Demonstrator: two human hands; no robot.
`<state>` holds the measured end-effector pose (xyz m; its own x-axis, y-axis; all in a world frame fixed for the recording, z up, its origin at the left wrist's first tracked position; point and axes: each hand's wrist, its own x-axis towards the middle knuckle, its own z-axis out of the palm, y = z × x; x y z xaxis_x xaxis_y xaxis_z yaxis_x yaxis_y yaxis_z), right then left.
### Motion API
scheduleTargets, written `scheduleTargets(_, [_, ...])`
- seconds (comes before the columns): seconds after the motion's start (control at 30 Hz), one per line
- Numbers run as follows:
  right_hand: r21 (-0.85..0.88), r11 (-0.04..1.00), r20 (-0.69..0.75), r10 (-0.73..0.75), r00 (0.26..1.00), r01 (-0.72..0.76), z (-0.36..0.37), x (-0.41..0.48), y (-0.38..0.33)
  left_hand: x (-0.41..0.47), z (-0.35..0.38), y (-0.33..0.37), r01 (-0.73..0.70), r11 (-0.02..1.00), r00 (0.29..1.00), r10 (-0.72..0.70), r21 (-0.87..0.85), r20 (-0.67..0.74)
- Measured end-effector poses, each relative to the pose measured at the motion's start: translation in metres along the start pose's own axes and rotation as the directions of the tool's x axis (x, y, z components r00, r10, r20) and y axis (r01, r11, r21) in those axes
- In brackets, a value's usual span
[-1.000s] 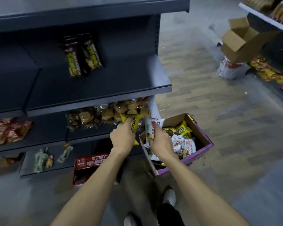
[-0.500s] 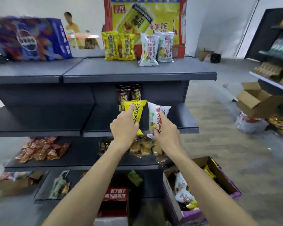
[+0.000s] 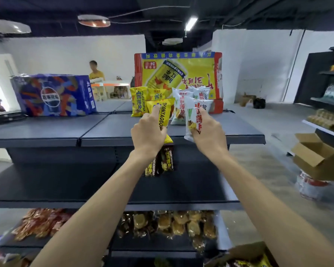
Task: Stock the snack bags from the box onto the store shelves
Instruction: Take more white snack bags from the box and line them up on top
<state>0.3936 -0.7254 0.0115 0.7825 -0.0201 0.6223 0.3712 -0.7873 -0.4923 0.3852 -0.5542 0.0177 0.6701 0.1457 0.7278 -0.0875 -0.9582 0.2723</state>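
My left hand grips a yellow snack bag and holds it upright over the front of the dark top shelf. My right hand grips a white snack bag beside it, also upright. Behind them on the top shelf stand two yellow bags and white bags. The open box with more bags shows at the bottom right edge, partly cut off.
A blue soda case sits at the shelf's left, a big yellow-and-red drink carton at its back. Dark bags stand on the second shelf, pastries and red packs lower. An open cardboard box lies at the right. A person stands far behind.
Both hands rose from the box up past the middle shelf to the top shelf, each carrying its bag. The view tilted up with them.
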Motion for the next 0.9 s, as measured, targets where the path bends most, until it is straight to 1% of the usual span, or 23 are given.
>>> scheduleTargets(0.27, [-0.011, 1.0, -0.053, -0.023, 0.998, 0.022, 0.02, 0.093, 0.039, 0.069, 0.06, -0.002, 0.011, 0.999, 1.0, -0.01, 0.043, -0.023])
scheduleTargets(0.53, [-0.024, 0.999, -0.054, -0.043, 0.998, 0.042, 0.042, 0.145, 0.07, 0.116, 0.109, -0.017, 0.042, 0.997, 0.999, -0.042, 0.058, -0.002])
scheduleTargets(0.63, [-0.044, 0.999, -0.045, -0.028, 0.999, 0.026, 0.048, 0.158, 0.084, 0.137, 0.125, -0.021, 0.037, 0.993, 0.999, -0.038, 0.113, 0.007])
scheduleTargets(0.77, [-0.062, 0.998, -0.04, 0.012, 0.999, -0.015, 0.055, 0.171, 0.107, 0.165, 0.149, -0.027, 0.023, 0.969, 1.0, -0.025, 0.245, 0.006])
scheduleTargets(0.9, [-0.087, 0.995, -0.032, 0.037, 0.999, -0.04, 0.066, 0.183, 0.119, 0.185, 0.174, -0.031, 0.027, 0.958, 1.0, -0.028, 0.286, -0.001])
